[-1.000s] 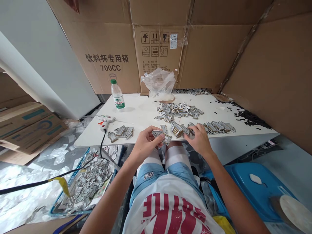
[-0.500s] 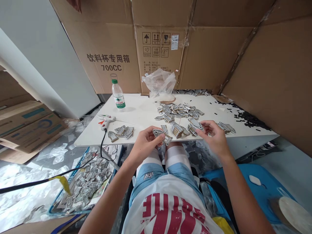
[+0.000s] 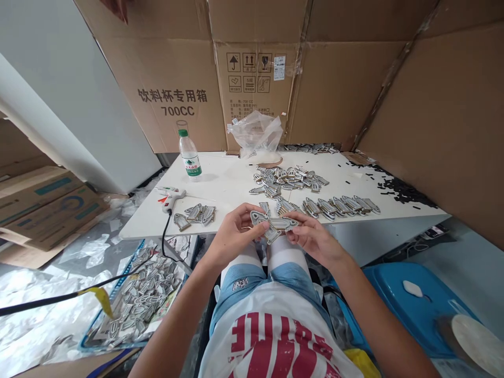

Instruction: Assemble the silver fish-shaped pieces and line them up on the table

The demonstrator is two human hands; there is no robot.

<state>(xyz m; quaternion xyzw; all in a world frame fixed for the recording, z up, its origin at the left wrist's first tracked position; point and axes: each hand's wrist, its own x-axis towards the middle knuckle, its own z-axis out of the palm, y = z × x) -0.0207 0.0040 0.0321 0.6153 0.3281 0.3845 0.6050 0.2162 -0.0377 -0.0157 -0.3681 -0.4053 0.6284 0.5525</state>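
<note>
My left hand (image 3: pixel 232 233) grips a flat grey cutout piece (image 3: pixel 263 221) above my lap, just in front of the white table (image 3: pixel 220 184). A second grey cutout piece (image 3: pixel 284 224) is pinched in my right hand (image 3: pixel 313 237), and the two pieces touch at their ends. On the table just beyond my hands runs a row of stacked grey pieces (image 3: pixel 338 206). A loose heap of the same pieces (image 3: pixel 289 178) lies farther back. A small group of them (image 3: pixel 195 214) rests at the table's front left.
A glue gun (image 3: pixel 170 197) with a black cord lies at the table's left edge, a water bottle (image 3: pixel 189 155) behind it, and a clear plastic bag (image 3: pixel 256 134) at the back. Cardboard walls enclose the table. A floor tray of grey pieces (image 3: pixel 139 294) sits left; a blue lid (image 3: pixel 413 304) right.
My right hand picked a grey piece from the row on the table and brought it back left to meet the piece in my left hand, which stayed in place.
</note>
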